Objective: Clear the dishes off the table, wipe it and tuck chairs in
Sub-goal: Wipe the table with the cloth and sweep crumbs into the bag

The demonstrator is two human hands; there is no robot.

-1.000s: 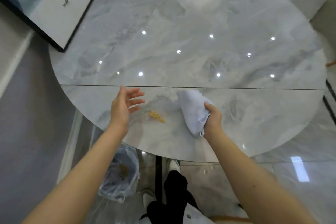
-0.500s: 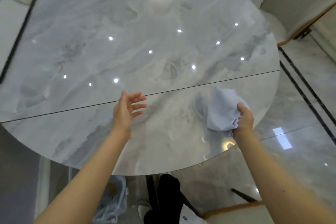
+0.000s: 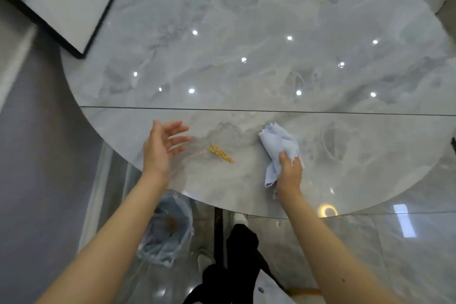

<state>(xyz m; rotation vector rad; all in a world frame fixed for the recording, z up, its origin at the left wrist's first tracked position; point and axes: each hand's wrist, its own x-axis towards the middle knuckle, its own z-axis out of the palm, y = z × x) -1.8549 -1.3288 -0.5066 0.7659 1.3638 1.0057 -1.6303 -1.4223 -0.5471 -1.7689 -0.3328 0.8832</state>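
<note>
- On the near part of the round marble table (image 3: 246, 44), in the head view, a small pile of yellow crumbs (image 3: 220, 153) lies between the two hands, a little closer to the left one.
- The left hand (image 3: 160, 148) is held over the table edge with the palm turned to the right and the fingers straight and spread; it holds nothing and is near the crumbs but apart from them.
- The right hand (image 3: 289, 173) grips a light blue cloth (image 3: 278, 148), the fingers curled round its lower part. The bunched cloth lies on the table surface, to the right of the crumbs and not touching them.
- A thin dark seam crosses the table from left to right, just beyond both hands.
- At the far left a framed picture (image 3: 61, 0) with a black frame is partly in view, at the table's edge.
- Under the near table edge, on the floor, a trash bin with a clear plastic bag (image 3: 167, 232) stands, below the left forearm.
</note>
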